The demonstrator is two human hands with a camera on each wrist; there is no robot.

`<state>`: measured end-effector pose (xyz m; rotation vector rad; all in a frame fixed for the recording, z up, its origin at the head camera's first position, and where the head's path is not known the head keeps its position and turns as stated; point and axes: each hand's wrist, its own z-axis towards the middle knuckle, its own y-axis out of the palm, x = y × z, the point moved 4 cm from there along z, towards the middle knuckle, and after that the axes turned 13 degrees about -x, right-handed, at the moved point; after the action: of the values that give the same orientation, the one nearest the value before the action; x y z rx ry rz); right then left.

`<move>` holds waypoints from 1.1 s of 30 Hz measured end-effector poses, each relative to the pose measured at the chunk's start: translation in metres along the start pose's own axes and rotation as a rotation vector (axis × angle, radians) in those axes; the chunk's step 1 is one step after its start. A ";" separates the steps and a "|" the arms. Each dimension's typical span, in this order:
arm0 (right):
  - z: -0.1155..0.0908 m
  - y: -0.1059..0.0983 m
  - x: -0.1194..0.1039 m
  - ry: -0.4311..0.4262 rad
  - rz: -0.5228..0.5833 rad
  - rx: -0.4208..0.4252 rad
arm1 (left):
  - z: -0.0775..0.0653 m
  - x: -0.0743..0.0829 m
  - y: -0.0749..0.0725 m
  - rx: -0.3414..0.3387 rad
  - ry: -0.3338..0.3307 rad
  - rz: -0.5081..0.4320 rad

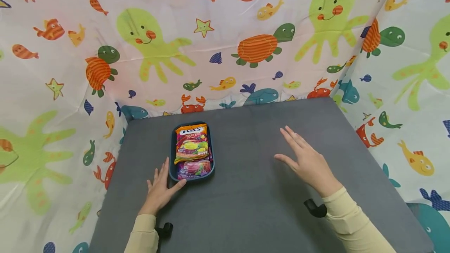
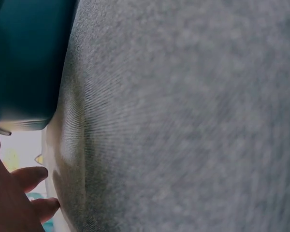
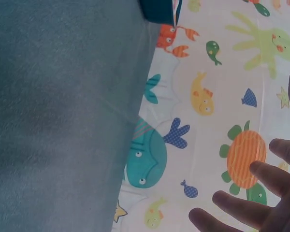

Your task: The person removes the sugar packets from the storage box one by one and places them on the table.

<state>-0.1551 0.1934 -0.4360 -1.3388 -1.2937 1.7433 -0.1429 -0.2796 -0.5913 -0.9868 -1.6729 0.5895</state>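
Note:
On the left part of the grey table stands a dark blue oval-cornered tub [image 1: 213,159]. Inside it lie candy packets: an orange FOX'S fruits bag [image 1: 191,143] on top and a purple bag [image 1: 194,169] nearer the front. My left hand [image 1: 159,190] is at the tub's front left corner, fingers spread, the thumb along its front edge and the fingertips by its left side. In the left wrist view the tub's wall [image 2: 29,63] rises just above the fingers. Over the table's right half hovers my right hand [image 1: 306,159], holding nothing, fingers extended and thumb apart.
Grey cloth covers the table [image 1: 246,206]. A white curtain [image 1: 218,3] printed with sea animals hangs along the back and both sides. Each wrist carries a black strap mount, such as the right one [image 1: 315,208]. In the right wrist view a corner of the tub [image 3: 158,10] shows at the top.

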 end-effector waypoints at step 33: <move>0.055 0.038 -0.058 -0.119 0.249 0.063 | 0.003 -0.001 0.000 -0.040 -0.052 -0.035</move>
<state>-0.1836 0.1105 -0.4478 -1.4285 -1.1637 2.0424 -0.1453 -0.2797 -0.5927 -0.9757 -1.7501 0.5646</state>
